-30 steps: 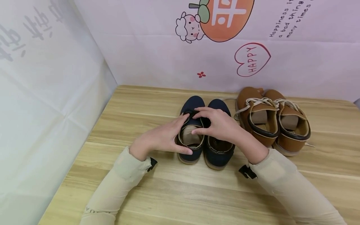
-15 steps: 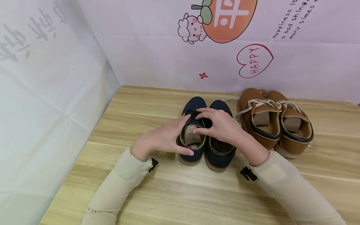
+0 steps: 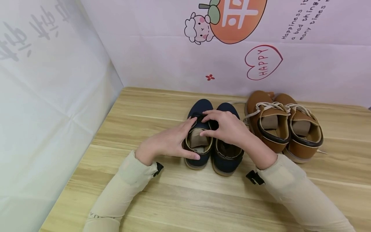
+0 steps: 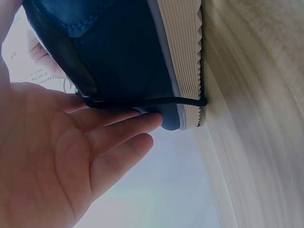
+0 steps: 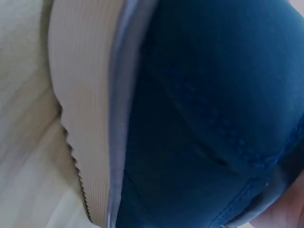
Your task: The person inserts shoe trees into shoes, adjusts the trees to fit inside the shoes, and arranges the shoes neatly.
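Two navy shoes stand side by side on the wooden tabletop, toes away from me. Along the left navy shoe (image 3: 203, 108), my left hand (image 3: 171, 140) is spread, fingertips by its black lacing and thumb apart near the heel. The left wrist view shows those fingers extended against the shoe's side, beside a black shoelace (image 4: 152, 101) hanging down to the sole. My right hand (image 3: 229, 127) reaches over the right navy shoe (image 3: 226, 167), its bent fingers near the left shoe's lacing. A gap separates its thumb and index finger. A brown insert (image 3: 198, 138) sits inside the left shoe.
To the right stand two brown shoes (image 3: 262, 125) with pale laces and brown inserts. One loose pale lace reaches toward the navy pair. A white printed sheet (image 3: 162, 61) hangs behind the wooden tabletop (image 3: 179, 196), and another white sheet (image 3: 52, 106) hangs at the left.
The head view has shifted slightly. Both hands keep nearly the same pose at the left navy shoe, and the shoes have not moved.
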Demonstrator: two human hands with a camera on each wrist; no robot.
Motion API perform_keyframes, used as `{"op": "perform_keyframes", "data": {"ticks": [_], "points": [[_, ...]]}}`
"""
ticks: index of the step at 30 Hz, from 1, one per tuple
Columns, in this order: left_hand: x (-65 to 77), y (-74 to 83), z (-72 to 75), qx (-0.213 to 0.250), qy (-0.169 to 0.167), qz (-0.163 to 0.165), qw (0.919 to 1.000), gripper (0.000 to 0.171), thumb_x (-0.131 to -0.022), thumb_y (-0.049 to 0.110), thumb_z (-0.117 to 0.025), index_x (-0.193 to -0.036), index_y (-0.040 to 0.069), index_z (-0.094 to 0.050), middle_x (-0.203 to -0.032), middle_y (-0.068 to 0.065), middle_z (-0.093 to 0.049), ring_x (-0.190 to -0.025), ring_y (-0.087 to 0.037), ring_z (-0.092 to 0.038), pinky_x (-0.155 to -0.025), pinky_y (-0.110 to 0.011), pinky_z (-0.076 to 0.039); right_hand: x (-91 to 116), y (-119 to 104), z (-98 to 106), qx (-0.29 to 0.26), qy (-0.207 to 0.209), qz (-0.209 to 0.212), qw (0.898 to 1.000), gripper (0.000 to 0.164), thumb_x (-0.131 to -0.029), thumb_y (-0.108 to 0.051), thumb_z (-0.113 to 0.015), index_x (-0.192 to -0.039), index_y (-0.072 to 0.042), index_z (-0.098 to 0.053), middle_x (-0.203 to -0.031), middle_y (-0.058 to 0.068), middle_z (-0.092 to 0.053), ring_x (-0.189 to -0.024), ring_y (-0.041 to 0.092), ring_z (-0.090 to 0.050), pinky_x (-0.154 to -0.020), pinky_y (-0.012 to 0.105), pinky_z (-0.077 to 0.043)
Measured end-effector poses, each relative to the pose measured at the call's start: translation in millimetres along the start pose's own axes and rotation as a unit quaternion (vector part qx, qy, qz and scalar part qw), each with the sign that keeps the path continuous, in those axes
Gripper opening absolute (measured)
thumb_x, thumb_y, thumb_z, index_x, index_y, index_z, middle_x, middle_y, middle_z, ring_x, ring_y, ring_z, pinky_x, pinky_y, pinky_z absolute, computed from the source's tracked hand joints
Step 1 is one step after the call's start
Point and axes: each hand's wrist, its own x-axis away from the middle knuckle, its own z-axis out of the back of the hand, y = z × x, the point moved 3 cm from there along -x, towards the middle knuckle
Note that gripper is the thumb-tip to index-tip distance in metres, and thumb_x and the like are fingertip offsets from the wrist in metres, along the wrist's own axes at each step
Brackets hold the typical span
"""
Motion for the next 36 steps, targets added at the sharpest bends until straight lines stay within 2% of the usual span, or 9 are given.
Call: {"op": "perform_keyframes", "data": {"ticks": [5, 7, 9, 12, 15, 24, 30, 34, 36], "points": [[1.3, 0.4, -0.1, 0.0, -0.003, 0.006, 1.0, 0.122, -0.08, 0.067, -0.069, -0.161, 0.016, 0.006, -0.169, -0.008, 0.0, -0.155, -0.023, -0.014, -0.123, -0.043, -0.025, 1.1, -0.1, -2.4, 0.006, 0.012, 0.001, 1.0, 0.045, -0.084, -0.04, -0.078, -0.119, -0.013, -0.072, -0.146, 0.009, -0.056, -0.123, 0.03, -0.061, -0.09, 0.045, -0.056], [1.7, 0.4, -0.4, 0.001, -0.004, 0.009, 1.0, 0.122, -0.08, 0.068, -0.069, -0.161, 0.016, 0.007, -0.169, -0.007, 0.0, -0.155, -0.022, -0.014, -0.123, -0.043, -0.025, 1.6, -0.1, -3.5, 0.011, 0.026, 0.006, 1.0, 0.043, -0.085, -0.04, -0.078, -0.118, -0.013, -0.073, -0.144, 0.008, -0.058, -0.109, 0.027, -0.068, -0.081, 0.041, -0.058], [1.8, 0.3, -0.8, 0.002, -0.004, 0.009, 0.9999, 0.122, -0.08, 0.068, -0.069, -0.161, 0.016, 0.007, -0.169, -0.006, 0.0, -0.155, -0.022, -0.014, -0.123, -0.043, -0.025, 2.3, 0.3, -4.7, 0.019, 0.043, 0.014, 0.999, 0.041, -0.085, -0.038, -0.079, -0.116, -0.012, -0.074, -0.141, 0.007, -0.06, -0.087, 0.021, -0.071, -0.069, 0.035, -0.057], [1.8, 0.5, -1.2, 0.003, -0.002, 0.008, 1.0, 0.122, -0.08, 0.068, -0.069, -0.161, 0.016, 0.007, -0.169, -0.007, 0.0, -0.155, -0.022, -0.014, -0.123, -0.043, -0.025, 3.2, 0.7, -5.8, 0.025, 0.063, 0.028, 0.997, 0.039, -0.084, -0.036, -0.08, -0.114, -0.011, -0.074, -0.138, 0.007, -0.063, -0.057, 0.01, -0.058, -0.054, 0.028, -0.048], [1.8, 1.0, -1.0, 0.002, -0.001, 0.007, 1.0, 0.122, -0.08, 0.068, -0.069, -0.161, 0.016, 0.007, -0.169, -0.007, 0.0, -0.155, -0.022, -0.014, -0.123, -0.043, -0.025, 3.7, 0.9, -5.8, 0.025, 0.074, 0.037, 0.996, 0.038, -0.084, -0.035, -0.08, -0.113, -0.011, -0.075, -0.137, 0.007, -0.064, -0.048, 0.005, -0.047, -0.05, 0.025, -0.042], [0.9, 2.0, 0.8, 0.002, 0.0, 0.005, 1.0, 0.122, -0.08, 0.068, -0.069, -0.161, 0.016, 0.008, -0.169, -0.009, 0.0, -0.155, -0.023, -0.013, -0.123, -0.043, -0.025, 3.7, -0.4, -4.4, 0.028, 0.074, 0.028, 0.997, 0.038, -0.085, -0.035, -0.079, -0.114, -0.011, -0.074, -0.138, 0.007, -0.063, -0.04, 0.009, -0.036, -0.043, 0.025, -0.032], [0.7, 1.7, 0.8, 0.009, 0.0, 0.002, 1.0, 0.123, -0.081, 0.067, -0.069, -0.16, 0.014, 0.008, -0.169, -0.009, 0.001, -0.155, -0.022, -0.012, -0.123, -0.042, -0.024, 3.5, -1.5, -6.4, 0.036, 0.079, 0.026, 0.996, 0.037, -0.086, -0.034, -0.078, -0.115, -0.011, -0.074, -0.138, 0.007, -0.063, -0.039, 0.009, -0.036, -0.043, 0.026, -0.033], [0.5, 1.3, 0.5, 0.012, 0.0, 0.001, 0.9999, 0.123, -0.081, 0.066, -0.07, -0.16, 0.014, 0.008, -0.169, -0.009, 0.002, -0.155, -0.022, -0.011, -0.124, -0.042, -0.023, 3.2, -0.1, -8.4, 0.042, 0.083, 0.031, 0.995, 0.045, -0.087, -0.035, -0.077, -0.124, -0.011, -0.069, -0.132, 0.01, -0.067, -0.052, 0.013, -0.057, -0.052, 0.031, -0.048], [0.3, 1.2, 0.1, 0.01, 0.0, 0.001, 0.9999, 0.123, -0.081, 0.066, -0.07, -0.16, 0.014, 0.008, -0.169, -0.009, 0.002, -0.155, -0.021, -0.01, -0.124, -0.041, -0.023, 3.2, 1.1, -9.1, 0.039, 0.077, 0.031, 0.996, 0.053, -0.087, -0.035, -0.077, -0.131, -0.01, -0.064, -0.131, 0.012, -0.067, -0.068, 0.02, -0.068, -0.063, 0.035, -0.056]]}}
